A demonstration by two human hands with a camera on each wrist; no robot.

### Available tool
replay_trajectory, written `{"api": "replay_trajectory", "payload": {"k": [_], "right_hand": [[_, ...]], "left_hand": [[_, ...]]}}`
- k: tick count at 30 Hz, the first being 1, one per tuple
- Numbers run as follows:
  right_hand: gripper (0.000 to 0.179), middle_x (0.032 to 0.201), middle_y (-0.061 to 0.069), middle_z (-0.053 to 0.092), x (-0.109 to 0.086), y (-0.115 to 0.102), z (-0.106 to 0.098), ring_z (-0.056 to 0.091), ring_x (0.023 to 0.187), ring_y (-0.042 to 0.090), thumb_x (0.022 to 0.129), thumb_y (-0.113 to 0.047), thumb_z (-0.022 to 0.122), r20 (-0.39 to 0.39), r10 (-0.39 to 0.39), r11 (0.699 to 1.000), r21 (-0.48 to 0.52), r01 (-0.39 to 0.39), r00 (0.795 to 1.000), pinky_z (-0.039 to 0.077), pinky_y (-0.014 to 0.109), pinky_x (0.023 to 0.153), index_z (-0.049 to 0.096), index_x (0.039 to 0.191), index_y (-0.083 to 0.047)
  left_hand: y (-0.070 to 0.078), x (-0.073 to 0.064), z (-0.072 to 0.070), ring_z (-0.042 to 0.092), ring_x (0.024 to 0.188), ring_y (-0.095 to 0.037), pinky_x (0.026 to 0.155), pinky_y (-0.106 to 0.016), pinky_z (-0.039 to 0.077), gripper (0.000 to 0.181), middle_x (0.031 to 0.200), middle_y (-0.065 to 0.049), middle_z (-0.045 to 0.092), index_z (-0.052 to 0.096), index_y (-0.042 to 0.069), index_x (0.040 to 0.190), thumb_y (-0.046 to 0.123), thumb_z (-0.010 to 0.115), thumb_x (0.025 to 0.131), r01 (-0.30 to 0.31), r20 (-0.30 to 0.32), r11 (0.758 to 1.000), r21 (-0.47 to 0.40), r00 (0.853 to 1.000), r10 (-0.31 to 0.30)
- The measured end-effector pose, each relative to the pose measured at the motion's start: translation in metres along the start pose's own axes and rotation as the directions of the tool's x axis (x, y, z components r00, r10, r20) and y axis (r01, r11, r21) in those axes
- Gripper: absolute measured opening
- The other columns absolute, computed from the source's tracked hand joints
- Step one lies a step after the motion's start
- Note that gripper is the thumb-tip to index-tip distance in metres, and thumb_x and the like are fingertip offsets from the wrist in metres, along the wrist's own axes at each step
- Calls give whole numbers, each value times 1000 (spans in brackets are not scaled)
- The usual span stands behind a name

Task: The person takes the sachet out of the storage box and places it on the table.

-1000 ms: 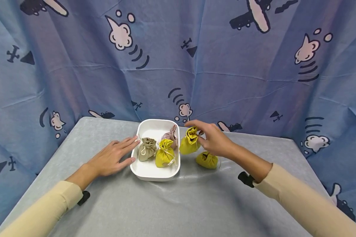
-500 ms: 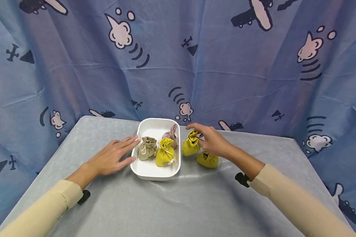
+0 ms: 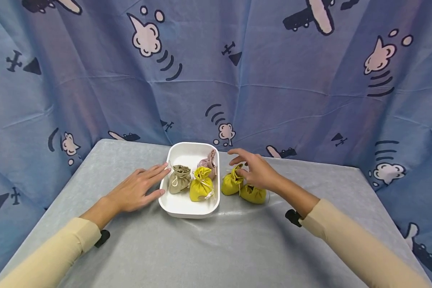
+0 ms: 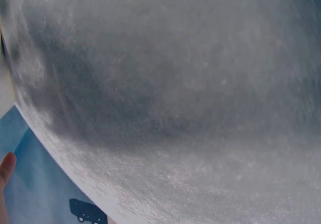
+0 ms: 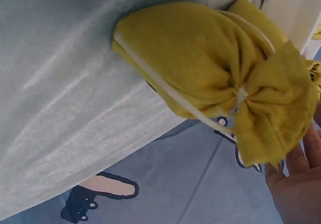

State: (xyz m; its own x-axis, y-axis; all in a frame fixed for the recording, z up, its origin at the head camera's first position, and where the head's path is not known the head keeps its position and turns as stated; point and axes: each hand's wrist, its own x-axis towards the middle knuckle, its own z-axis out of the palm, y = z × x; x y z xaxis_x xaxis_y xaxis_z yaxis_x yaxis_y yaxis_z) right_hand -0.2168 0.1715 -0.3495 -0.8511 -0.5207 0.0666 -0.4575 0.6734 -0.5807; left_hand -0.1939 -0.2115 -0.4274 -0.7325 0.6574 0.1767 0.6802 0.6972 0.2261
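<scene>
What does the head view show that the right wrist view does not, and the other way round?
Only the head view: the left hand at the side of the white tray, and the beige pouch and pinkish pouch inside it.

Only the right wrist view: a close side of one yellow pouch, its pale cord running along the body to the gathered neck.

Both: yellow pouches, part of the right hand, the grey table and the blue printed curtain.
</scene>
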Motion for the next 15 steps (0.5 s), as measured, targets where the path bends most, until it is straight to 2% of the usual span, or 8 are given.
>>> {"api": "replay_trajectory", "payload": {"k": [1, 5, 7, 8, 12, 14, 15], "right_hand": [[58, 119, 13, 70, 0, -1, -1, 66, 99, 33, 90, 7, 65, -2, 3, 1000, 4, -3, 1000, 50, 50, 89, 48, 143, -10], [58, 122, 10, 70, 2, -8, -1, 66, 99, 30, 89, -2, 71, -8, -7, 1000, 1, 7, 1000, 50, 45, 88, 49, 142, -11], [59, 123, 9, 69, 3, -13, 0, 67, 89, 31, 88, -5, 74, -8, -13, 1000, 10, 13, 1000, 52, 45, 79, 50, 142, -12], [59, 124, 9, 69, 4, -15, 1, 67, 97, 31, 88, -6, 75, -12, -23, 1000, 11, 24, 1000, 52, 46, 81, 50, 141, -12], [60, 126, 11, 67, 6, -27, 7, 68, 100, 32, 87, -5, 75, -10, -62, 997, 43, 63, 998, 54, 49, 81, 50, 142, -10], [61, 124, 13, 68, 8, -30, 11, 63, 116, 29, 86, -5, 76, -1, -93, 994, 63, 92, 996, 52, 48, 89, 50, 142, -8], [61, 124, 13, 67, 10, -32, 13, 64, 115, 28, 86, -4, 76, 8, -101, 992, 78, 100, 995, 54, 46, 88, 50, 141, -7]], "left_hand": [[0, 0, 0, 31, 146, -31, 107, -54, 35, 65, 162, -8, 27, 32, 14, 157, 45, 49, 102, 1, 1, 1000, 0, 1000, -1], [0, -1, 0, 32, 145, -33, 106, -54, 35, 65, 162, -9, 28, 32, 13, 157, 45, 49, 102, 0, -1, 1000, 3, 1000, 0], [-1, -1, 0, 32, 145, -34, 106, -54, 35, 65, 162, -9, 28, 33, 13, 157, 44, 49, 102, -2, -5, 1000, 1, 1000, 2], [-1, -1, 0, 33, 145, -34, 106, -54, 35, 65, 162, -9, 28, 33, 13, 157, 44, 49, 102, -3, -6, 1000, 1, 1000, 3], [-1, -2, 1, 34, 144, -35, 104, -55, 36, 64, 161, -10, 30, 34, 12, 156, 43, 50, 102, -7, -17, 1000, 2, 1000, 7], [-1, -2, 2, 35, 143, -36, 104, -56, 36, 64, 161, -11, 30, 34, 12, 156, 43, 50, 102, -10, -22, 1000, 8, 1000, 10], [-1, -2, 2, 35, 143, -36, 103, -56, 36, 64, 161, -11, 31, 34, 12, 156, 43, 50, 102, -10, -25, 1000, 8, 1000, 11]]}}
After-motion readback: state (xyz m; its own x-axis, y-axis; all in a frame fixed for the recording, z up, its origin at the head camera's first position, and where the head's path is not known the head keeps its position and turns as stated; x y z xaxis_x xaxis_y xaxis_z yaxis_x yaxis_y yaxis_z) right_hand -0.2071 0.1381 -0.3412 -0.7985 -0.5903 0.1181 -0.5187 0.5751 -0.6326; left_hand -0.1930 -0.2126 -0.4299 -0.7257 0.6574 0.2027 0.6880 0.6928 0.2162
